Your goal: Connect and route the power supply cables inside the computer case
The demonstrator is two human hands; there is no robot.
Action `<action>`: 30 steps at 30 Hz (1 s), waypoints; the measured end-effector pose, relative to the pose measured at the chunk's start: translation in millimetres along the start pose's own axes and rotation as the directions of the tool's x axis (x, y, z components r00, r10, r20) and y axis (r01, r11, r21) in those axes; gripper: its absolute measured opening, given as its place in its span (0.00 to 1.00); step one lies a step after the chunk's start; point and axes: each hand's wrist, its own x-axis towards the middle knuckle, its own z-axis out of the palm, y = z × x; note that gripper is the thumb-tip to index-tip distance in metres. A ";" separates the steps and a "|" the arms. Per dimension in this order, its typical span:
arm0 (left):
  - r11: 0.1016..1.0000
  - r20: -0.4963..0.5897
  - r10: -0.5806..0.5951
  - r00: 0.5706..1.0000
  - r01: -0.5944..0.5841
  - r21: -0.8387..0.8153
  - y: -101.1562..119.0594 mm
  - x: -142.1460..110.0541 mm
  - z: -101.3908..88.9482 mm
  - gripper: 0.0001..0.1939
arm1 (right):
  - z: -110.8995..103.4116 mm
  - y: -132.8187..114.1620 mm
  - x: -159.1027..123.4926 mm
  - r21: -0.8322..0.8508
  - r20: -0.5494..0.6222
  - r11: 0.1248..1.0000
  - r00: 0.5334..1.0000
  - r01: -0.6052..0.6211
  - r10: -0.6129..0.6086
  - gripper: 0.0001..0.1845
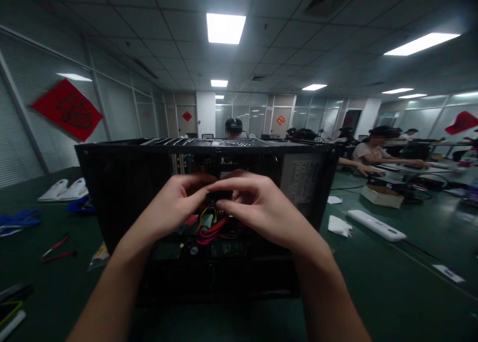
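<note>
A black computer case [112,197] stands in front of me with its side open. Both my hands reach into it. My left hand [179,200] has its fingers curled and drawn together, close to my right hand [257,200]. The thumb and fingers of my right hand are bent into a pinch. Between the fingertips is a small dark part that I cannot make out. Just below hang red, orange and yellow cables [214,232]. To the right inside the case sits a power supply [300,180] with a printed label. Memory modules [181,163] show dimly at the upper left.
On the green table [358,277] lie a white power strip [375,225], crumpled white paper [339,226] and an open carton [381,195] to the right. A red cable [58,247], blue gloves [18,222] and a plastic bag [99,257] lie left. Other people work beyond.
</note>
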 end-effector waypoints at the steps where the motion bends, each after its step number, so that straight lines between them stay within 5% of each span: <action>1: 1.000 0.049 -0.016 0.999 0.015 0.018 -2.8 0.4 -3.3 0.20 | 2.0 1.8 0.7 0.034 0.024 0.999 1.000 -0.019 0.019 0.15; 9: 0.960 0.318 -0.060 0.946 -0.033 0.280 -8.3 -6.2 -19.5 0.16 | 11.6 17.6 5.4 0.059 -0.047 0.998 0.999 0.031 -0.028 0.12; 16: 0.792 0.251 0.095 0.963 -0.226 0.567 -31.5 4.7 -2.0 0.16 | 9.5 28.5 4.2 -0.112 0.090 0.987 0.990 0.115 -0.105 0.29; 20: 0.768 0.291 0.034 0.956 -0.211 0.605 -53.8 13.8 3.6 0.18 | 16.9 46.0 2.0 -0.305 0.143 0.938 0.982 0.165 -0.126 0.28; 26: 0.761 0.257 -0.008 0.966 -0.161 0.629 -80.6 13.3 12.7 0.15 | 28.1 58.0 -3.8 -0.645 0.169 0.764 0.979 0.023 0.113 0.20; 30: 0.742 0.268 0.043 0.962 -0.210 0.636 -93.6 12.5 18.3 0.13 | 24.4 61.4 -8.6 -0.767 0.124 0.630 0.935 -0.122 0.332 0.18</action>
